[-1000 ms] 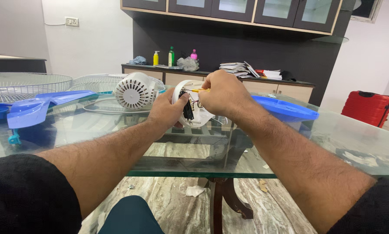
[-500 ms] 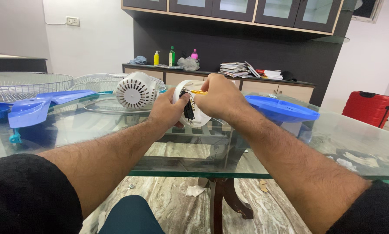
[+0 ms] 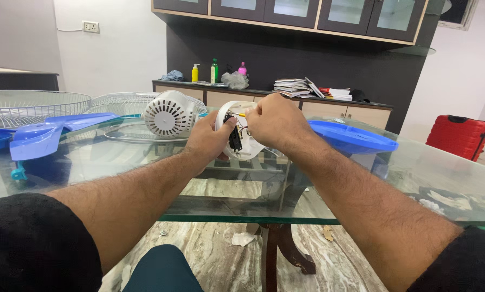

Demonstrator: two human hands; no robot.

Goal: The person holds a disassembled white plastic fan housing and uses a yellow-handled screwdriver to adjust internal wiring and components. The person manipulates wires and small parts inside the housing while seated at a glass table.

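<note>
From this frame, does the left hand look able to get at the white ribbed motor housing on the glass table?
Probably yes: the white ribbed motor housing stands just left of the left hand with nothing between, but that hand now grips the white round part.

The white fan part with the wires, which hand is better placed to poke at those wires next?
Probably the right hand: its fingertips sit at the wires, while the left hand grips the white housing.
</note>
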